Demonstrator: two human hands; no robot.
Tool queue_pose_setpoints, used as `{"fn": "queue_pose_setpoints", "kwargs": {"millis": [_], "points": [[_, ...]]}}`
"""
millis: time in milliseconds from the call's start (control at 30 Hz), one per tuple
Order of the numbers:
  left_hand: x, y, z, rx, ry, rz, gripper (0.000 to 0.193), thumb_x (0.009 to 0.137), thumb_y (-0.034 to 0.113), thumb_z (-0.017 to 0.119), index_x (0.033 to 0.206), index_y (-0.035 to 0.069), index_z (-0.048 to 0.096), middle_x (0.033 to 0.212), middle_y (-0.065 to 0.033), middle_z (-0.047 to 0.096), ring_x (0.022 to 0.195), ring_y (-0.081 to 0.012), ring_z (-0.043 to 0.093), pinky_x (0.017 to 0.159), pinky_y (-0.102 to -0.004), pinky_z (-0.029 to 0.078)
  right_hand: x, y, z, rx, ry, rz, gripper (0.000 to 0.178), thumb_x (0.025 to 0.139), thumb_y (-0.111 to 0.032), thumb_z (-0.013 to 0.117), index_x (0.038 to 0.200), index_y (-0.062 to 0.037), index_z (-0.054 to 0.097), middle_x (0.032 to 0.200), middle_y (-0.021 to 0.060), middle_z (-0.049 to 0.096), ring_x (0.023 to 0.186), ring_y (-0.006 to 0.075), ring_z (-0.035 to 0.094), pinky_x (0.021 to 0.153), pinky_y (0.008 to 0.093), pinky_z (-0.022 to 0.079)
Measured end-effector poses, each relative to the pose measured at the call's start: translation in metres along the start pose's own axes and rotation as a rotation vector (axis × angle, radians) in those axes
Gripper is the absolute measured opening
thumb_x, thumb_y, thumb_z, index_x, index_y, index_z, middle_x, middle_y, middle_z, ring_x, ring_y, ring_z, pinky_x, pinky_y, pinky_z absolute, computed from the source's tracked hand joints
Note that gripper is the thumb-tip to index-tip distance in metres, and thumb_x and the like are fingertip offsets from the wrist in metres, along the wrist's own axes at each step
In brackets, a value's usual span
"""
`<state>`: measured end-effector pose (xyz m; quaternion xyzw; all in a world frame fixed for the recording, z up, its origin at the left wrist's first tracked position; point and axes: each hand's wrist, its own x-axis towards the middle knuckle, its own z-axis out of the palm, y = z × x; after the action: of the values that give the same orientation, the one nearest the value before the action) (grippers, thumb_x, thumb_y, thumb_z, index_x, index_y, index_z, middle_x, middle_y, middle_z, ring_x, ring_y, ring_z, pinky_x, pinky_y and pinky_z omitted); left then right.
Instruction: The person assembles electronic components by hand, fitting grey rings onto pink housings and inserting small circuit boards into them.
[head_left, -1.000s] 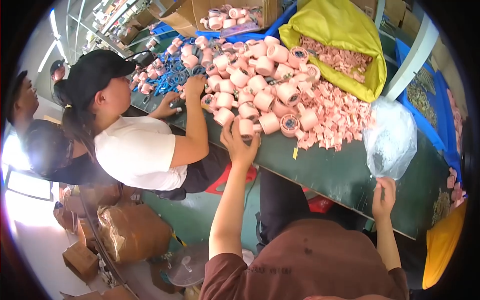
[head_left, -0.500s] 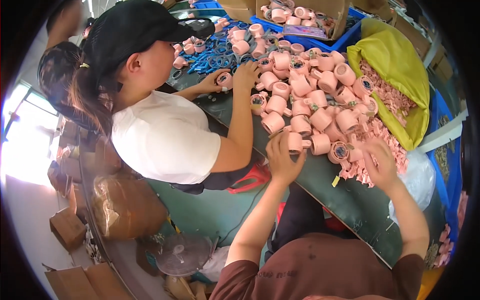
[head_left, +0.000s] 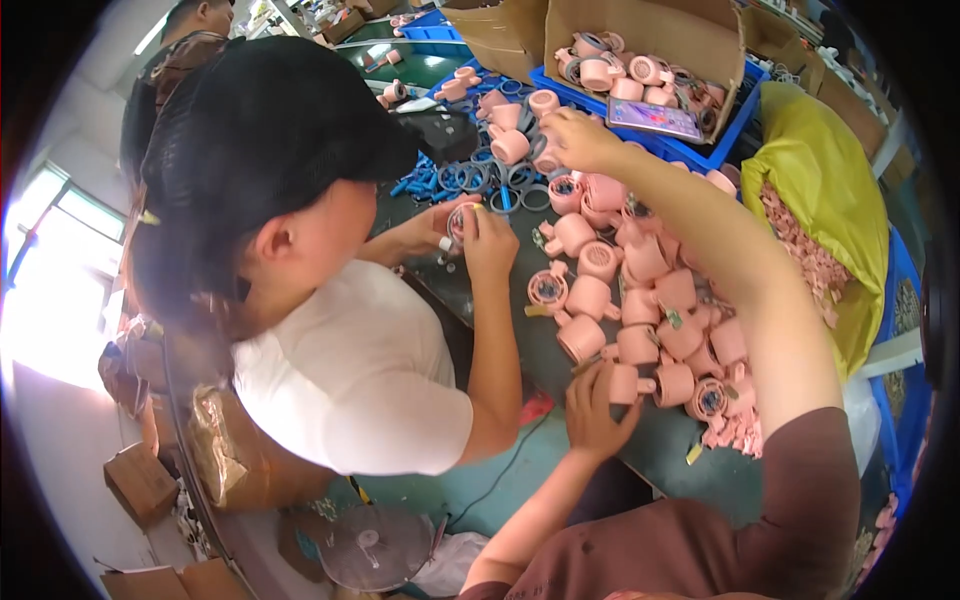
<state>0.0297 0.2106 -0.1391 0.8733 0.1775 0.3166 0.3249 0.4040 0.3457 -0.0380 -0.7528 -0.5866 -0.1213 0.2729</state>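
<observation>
My left hand [head_left: 597, 412] is closed round a pink cup-shaped plastic housing [head_left: 628, 384] with a short stub handle, at the near edge of a heap. My right arm stretches across the heap to its far side. There my right hand [head_left: 582, 140] has its fingers bent over another pink housing [head_left: 547, 158], partly hidden by them. Between my hands lie several more pink housings [head_left: 590, 297], some showing wiring inside, such as the one with an open round end [head_left: 708, 398].
A co-worker in a black cap [head_left: 270, 150] sits at my left, holding a small round part [head_left: 460, 225]. Grey rings [head_left: 505, 200] and blue pieces lie beyond. A phone [head_left: 655, 120] rests by a cardboard box [head_left: 640, 30]. At right, a yellow bag [head_left: 820, 180] spills small pink pieces.
My right hand has moved from the near right of the heap to its far side. The left hand stays on the pink housing. The view has shifted, and the co-worker now leans closer.
</observation>
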Motion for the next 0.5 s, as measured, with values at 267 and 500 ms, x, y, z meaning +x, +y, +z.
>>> {"fn": "queue_pose_setpoints", "kwargs": {"millis": [267, 500], "points": [[0.002, -0.004, -0.003, -0.004, 0.025, 0.015, 0.071, 0.067, 0.026, 0.084, 0.126, 0.001, 0.053, 0.119, -0.0160, 0.055, 0.106, -0.0348, 0.054, 0.090, -0.0419, 0.046, 0.075, 0.028, 0.072, -0.173, -0.265, 0.242, 0.071, 0.067, -0.015, 0.067, 0.133, -0.0036, 0.042, 0.134, 0.0272, 0.044, 0.124, 0.0438, 0.044, 0.105, 0.0447, 0.038], [0.003, 0.005, 0.006, 0.005, 0.029, 0.001, 0.069, 0.066, 0.025, 0.084, 0.123, 0.001, 0.054, 0.117, -0.0153, 0.057, 0.104, -0.0333, 0.056, 0.087, -0.0397, 0.048, 0.080, 0.019, 0.062, -0.445, -0.299, 0.164, 0.062, 0.067, -0.020, 0.074, 0.125, -0.0102, 0.056, 0.126, 0.0162, 0.056, 0.123, 0.0380, 0.047, 0.096, 0.0465, 0.046]]}}
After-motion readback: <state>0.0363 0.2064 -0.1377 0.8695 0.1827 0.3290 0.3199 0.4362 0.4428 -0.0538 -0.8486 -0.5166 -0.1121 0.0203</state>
